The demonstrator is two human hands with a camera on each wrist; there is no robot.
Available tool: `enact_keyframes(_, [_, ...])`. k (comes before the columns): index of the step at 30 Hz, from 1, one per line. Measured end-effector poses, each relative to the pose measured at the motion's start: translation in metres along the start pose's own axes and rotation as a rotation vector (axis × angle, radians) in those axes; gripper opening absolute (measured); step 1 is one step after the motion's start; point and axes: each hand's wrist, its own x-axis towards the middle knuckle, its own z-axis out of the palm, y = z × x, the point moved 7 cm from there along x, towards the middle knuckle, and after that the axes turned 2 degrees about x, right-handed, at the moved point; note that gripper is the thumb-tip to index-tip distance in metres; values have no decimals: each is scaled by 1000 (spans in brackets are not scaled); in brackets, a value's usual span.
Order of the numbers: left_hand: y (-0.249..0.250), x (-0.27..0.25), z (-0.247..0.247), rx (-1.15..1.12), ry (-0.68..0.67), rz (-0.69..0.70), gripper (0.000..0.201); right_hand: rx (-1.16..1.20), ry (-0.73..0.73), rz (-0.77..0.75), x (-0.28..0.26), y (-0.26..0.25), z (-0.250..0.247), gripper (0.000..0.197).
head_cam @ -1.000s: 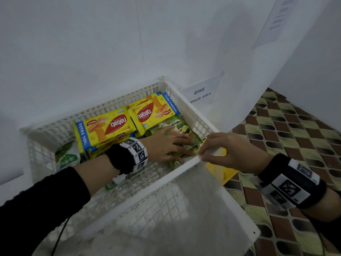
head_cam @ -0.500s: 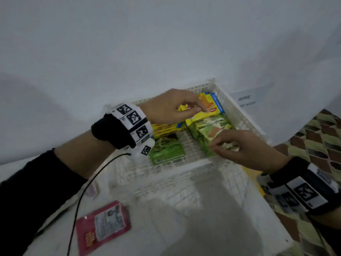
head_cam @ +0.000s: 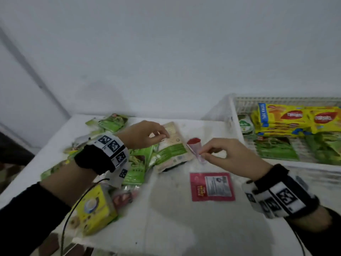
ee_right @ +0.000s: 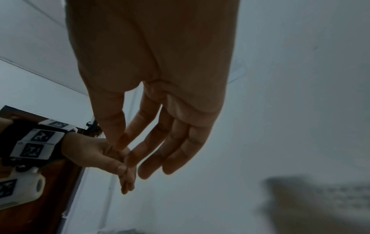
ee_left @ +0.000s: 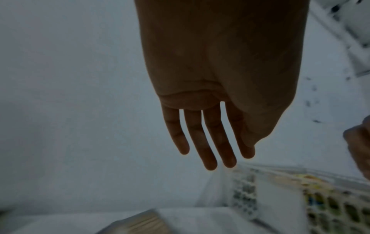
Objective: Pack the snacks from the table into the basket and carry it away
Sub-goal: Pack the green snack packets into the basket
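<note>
The white mesh basket (head_cam: 232, 115) stands at the right end of the table and holds yellow wafer packs (head_cam: 287, 115) and green packets (head_cam: 276, 149). My left hand (head_cam: 164, 136) hovers over a beige and green pouch (head_cam: 172, 148), its fingers straight and holding nothing in the left wrist view (ee_left: 210, 142). My right hand (head_cam: 203, 156) reaches to the end of a small red sachet (head_cam: 193, 145). Its fingers hang relaxed and hold nothing in the right wrist view (ee_right: 140, 150). A flat red packet (head_cam: 212, 186) lies just in front of it.
A heap of green packets (head_cam: 134, 163) lies under my left wrist, with more (head_cam: 112, 121) at the back. A yellow box (head_cam: 94, 209) sits at the table's near left edge. White walls close off the back. The basket's side (ee_left: 246, 197) shows in the left wrist view.
Both hands have come out of the basket and moved left over the snacks on the table. The head view has swung left, so the basket now sits at the right edge.
</note>
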Motion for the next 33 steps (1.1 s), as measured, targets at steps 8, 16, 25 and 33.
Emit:
enact_keyframes(8, [-117, -124, 21, 19, -58, -284, 19, -72, -65, 223, 91, 15, 134, 12])
enact_keyframes(16, [-151, -152, 30, -43, -21, -250, 17, -234, 26, 551, 144, 51, 179, 50])
enact_keyframes(25, [-151, -106, 18, 67, 73, -201, 23, -228, -90, 530, 159, 51, 179, 37])
enact_keyframes(33, [-189, -60, 11, -19, 62, -275, 28, 42, 200, 672, 98, 77, 120, 36])
